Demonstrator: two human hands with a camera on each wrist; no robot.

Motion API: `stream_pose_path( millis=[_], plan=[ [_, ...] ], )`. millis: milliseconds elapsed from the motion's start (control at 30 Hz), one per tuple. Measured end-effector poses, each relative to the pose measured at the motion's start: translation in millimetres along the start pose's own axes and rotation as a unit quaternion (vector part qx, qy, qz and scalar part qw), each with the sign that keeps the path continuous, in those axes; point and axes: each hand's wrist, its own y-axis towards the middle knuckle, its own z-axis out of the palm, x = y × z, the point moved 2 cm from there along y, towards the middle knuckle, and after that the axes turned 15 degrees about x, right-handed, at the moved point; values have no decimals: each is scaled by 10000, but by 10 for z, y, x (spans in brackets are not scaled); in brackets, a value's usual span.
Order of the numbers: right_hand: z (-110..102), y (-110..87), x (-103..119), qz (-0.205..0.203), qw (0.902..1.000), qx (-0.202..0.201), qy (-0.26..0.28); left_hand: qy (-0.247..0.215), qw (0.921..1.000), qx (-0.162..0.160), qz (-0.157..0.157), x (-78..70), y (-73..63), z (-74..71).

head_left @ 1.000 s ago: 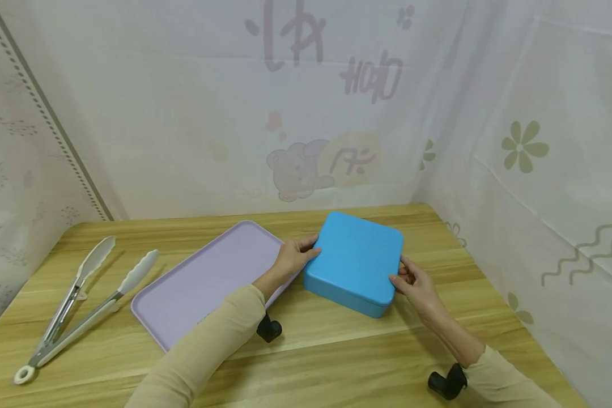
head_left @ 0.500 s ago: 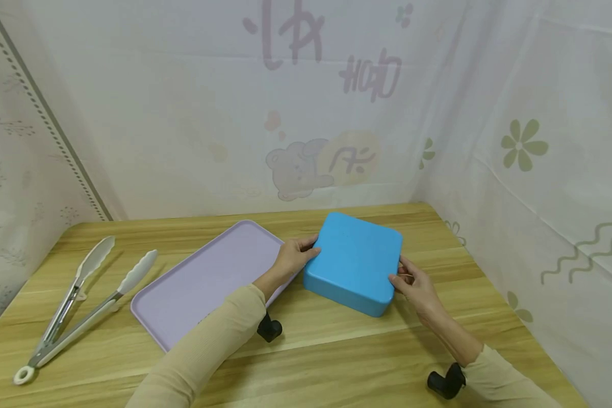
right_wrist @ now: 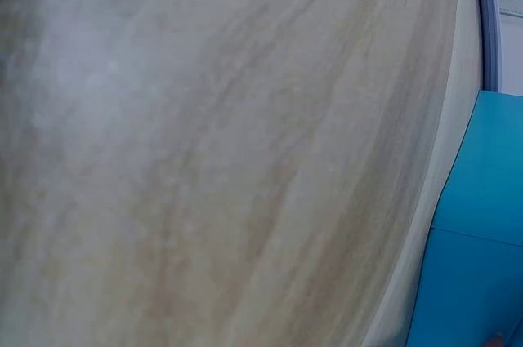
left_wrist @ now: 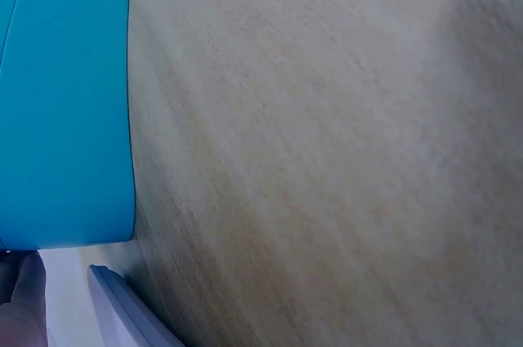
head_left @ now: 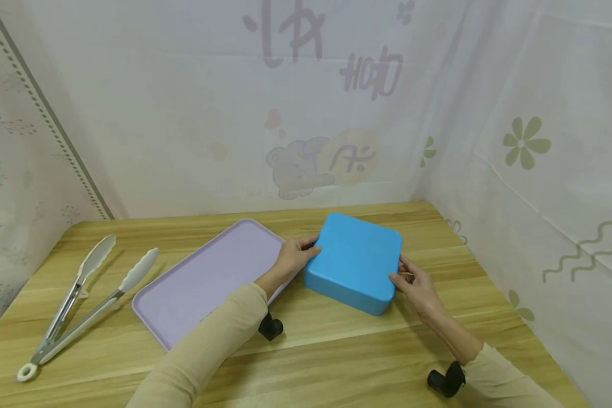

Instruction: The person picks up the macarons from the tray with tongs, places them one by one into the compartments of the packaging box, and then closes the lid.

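Observation:
A blue lidded box [head_left: 357, 260] sits on the wooden table right of the middle, turned at an angle. My left hand [head_left: 292, 258] holds its left side, thumb on the top edge. On the right side, my right hand [head_left: 415, 286] grips the box near its front corner, with the thumb at the upper edge and the fingers bent against the wall. In the left wrist view, the box wall [left_wrist: 65, 118] shows a thin seam. The right wrist view shows that seam across the box [right_wrist: 482, 233] too. What the box contains is hidden.
A lilac tray [head_left: 219, 266] lies left of the box, partly covered by my left forearm. Silver tongs with pale tips [head_left: 71, 306] lie spread at the far left. Printed cloth walls [head_left: 194, 113] stand at the back and both sides of the table [head_left: 326, 362].

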Motion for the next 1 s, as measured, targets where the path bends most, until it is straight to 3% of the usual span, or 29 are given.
stream_pose_path(
  millis=[733, 867, 1000],
  plan=[
    [-24, 20, -33, 0, 9999, 107, 32, 521, 9981, -327, 35, -32, 40, 10],
    [-35, 20, -36, 11, 9998, 152, 108, 377, 9988, -306, 89, -33, 35, 5],
    [-42, 26, -67, 251, 9992, 203, 221, -184, 9997, -157, -85, -33, 42, 6]
  ],
)
